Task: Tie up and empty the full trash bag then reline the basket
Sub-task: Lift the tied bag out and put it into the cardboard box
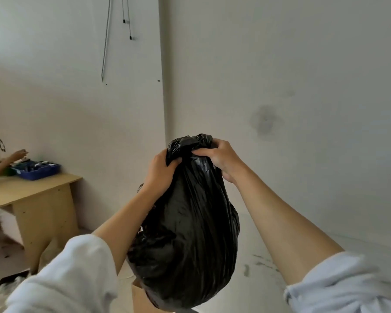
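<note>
Both clenched on trash bag (190,233) neck: yr left hand (161,171) & right hand (221,159); white wall (303,64) behind, wooden desk (32,190) (blue tray (40,172) atop) at left

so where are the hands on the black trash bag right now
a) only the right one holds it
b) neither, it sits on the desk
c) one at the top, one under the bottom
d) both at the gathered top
d: the left hand and the right hand both grip the bunched neck of the black trash bag, which hangs below them.
</note>
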Tool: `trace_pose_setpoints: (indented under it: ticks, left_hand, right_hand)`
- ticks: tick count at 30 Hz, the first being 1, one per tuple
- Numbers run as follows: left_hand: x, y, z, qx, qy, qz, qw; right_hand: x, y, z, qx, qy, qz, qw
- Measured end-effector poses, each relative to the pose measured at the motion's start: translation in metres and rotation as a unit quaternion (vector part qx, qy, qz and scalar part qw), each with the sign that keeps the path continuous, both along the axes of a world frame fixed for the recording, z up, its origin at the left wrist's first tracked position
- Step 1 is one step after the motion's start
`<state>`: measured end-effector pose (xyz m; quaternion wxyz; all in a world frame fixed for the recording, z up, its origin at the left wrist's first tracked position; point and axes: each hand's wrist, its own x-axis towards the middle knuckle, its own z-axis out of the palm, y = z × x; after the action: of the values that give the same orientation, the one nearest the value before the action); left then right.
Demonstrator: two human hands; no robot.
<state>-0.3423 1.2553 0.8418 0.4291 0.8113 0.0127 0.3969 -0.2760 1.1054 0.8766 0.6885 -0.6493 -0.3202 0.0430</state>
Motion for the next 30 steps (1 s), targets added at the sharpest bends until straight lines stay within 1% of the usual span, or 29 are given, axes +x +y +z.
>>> trace_pose_setpoints:
  ticks: [3, 11, 15, 18, 22, 26, 30]
  left_hand:
    - [0.023, 0.069, -0.003, -0.002, 0.003, -0.004, 1.0]
    - [0.093, 0.248, -0.039, -0.004, 0.064, -0.021, 0.998]
    - [0.147, 0.33, -0.068, 0.023, 0.086, -0.045, 0.995]
    - [0.191, 0.382, -0.097, 0.038, 0.114, -0.06, 0.991]
    - [0.249, 0.424, -0.14, 0.066, 0.18, -0.111, 0.975]
    - [0.306, 0.439, -0.184, 0.056, 0.231, -0.159, 0.958]
    - [0.357, 0.444, -0.245, 0.052, 0.277, -0.186, 0.941]
  right_hand:
    - [0.029, 0.072, -0.006, -0.005, 0.005, -0.003, 1.0]
    - [0.097, 0.243, -0.044, -0.054, 0.015, -0.019, 0.998]
    - [0.141, 0.32, -0.078, -0.052, 0.032, -0.059, 0.996]
    - [0.175, 0.367, -0.106, -0.054, 0.066, -0.092, 0.992]
    - [0.215, 0.4, -0.151, -0.078, 0.108, -0.136, 0.982]
    - [0.262, 0.413, -0.205, -0.086, 0.161, -0.183, 0.966]
    - [0.305, 0.421, -0.265, -0.129, 0.171, -0.217, 0.952]
